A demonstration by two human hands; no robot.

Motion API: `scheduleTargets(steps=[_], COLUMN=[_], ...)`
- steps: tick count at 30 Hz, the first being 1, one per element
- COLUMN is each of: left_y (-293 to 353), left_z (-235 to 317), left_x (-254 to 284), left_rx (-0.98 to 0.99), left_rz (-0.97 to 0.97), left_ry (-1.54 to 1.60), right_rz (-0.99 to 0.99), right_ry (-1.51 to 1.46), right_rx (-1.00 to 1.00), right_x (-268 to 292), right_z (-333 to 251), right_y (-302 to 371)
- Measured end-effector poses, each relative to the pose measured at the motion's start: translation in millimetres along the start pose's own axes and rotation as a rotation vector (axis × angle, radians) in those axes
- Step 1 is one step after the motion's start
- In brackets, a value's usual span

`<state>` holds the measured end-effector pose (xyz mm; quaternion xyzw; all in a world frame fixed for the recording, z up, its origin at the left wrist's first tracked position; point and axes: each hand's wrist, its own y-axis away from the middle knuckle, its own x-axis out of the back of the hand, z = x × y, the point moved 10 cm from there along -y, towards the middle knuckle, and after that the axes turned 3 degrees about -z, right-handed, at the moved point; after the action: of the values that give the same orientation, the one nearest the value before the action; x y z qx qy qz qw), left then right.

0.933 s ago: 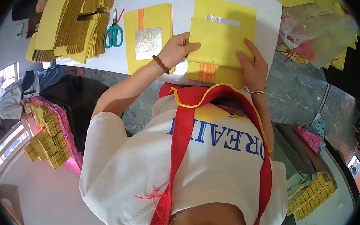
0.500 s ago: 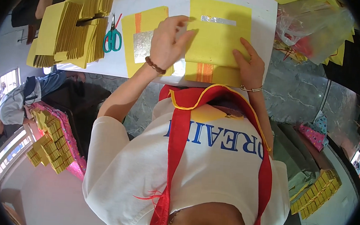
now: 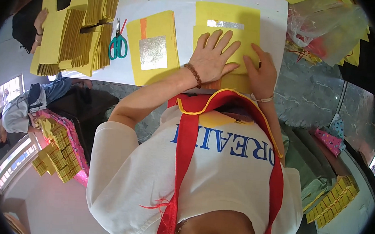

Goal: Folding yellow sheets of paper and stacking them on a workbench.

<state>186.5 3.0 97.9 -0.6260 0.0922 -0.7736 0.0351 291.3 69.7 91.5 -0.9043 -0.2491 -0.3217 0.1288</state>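
Observation:
My left hand (image 3: pixel 212 55) lies flat with fingers spread on a folded sheet of yellow paper (image 3: pixel 250 20). A strip of silver foil (image 3: pixel 226 24) shows just beyond my fingertips, and part of an orange band shows under the near side. At the paper's right edge rests my right hand (image 3: pixel 262 74), thumb and forefinger apart, its other fingers partly hidden. To the left lies a pile of yellow paper sheets (image 3: pixel 132 62) whose top one carries a silver foil square (image 3: pixel 153 53) and an orange stripe. Green-handled scissors (image 3: pixel 118 47) sit left of that pile.
Upright stacks of folded yellow paper (image 3: pixel 73 33) fill the left of the white table (image 3: pixel 187 11), where another person's hand (image 3: pixel 40 21) touches them. A clear plastic bag (image 3: pixel 328 29) lies at the right. Tied yellow bundles (image 3: pixel 59 151) stand behind me at left, more (image 3: pixel 335 201) at right.
My left hand has moved right, from beside the paper onto it, and now lies flat. The paper's near fold edge sits farther from me. Another person's hand has come to the stacks.

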Motion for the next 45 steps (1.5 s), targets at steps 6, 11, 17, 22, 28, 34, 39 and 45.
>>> scheduleTargets(steps=[6, 11, 17, 22, 28, 34, 39, 45], left_y=[-2.4, -4.6, 5.0, 11.6, 8.8, 11.9, -5.9, -62.0], left_z=[-4.4, -6.3, 2.7, 16.0, 23.2, 28.1, 18.2, -76.2], left_x=[-6.4, 2.2, 11.4, 13.0, 18.3, 8.7, 37.7, 142.4], left_rx=[-0.005, -0.015, -0.094, -0.173, -0.223, -0.326, -0.331, -0.188], left_rz=[-0.014, 0.015, -0.027, 0.029, 0.045, 0.013, -0.067, 0.23], left_ry=[-0.008, -0.004, 0.156, 0.025, -0.045, -0.205, -0.035, 0.333], right_rz=[-0.079, -0.178, -0.161, -0.253, -0.213, -0.365, -0.267, 0.007], right_ry=[0.459, 0.434, 0.487, 0.354, 0.267, 0.266, -0.541, -0.154], right_rx=[0.364, 0.362, 0.377, 0.303, 0.376, 0.225, 0.102, -0.08], right_x=[-16.0, -34.2, -36.0, -31.7, 1.8, -27.1, -10.4, -4.4], right_z=[-28.5, -17.2, -15.4, -9.3, -32.6, -5.9, 41.4, 99.5], right_y=[34.0, 39.4, 43.3, 43.9, -10.9, -22.8, -26.2, 15.0])
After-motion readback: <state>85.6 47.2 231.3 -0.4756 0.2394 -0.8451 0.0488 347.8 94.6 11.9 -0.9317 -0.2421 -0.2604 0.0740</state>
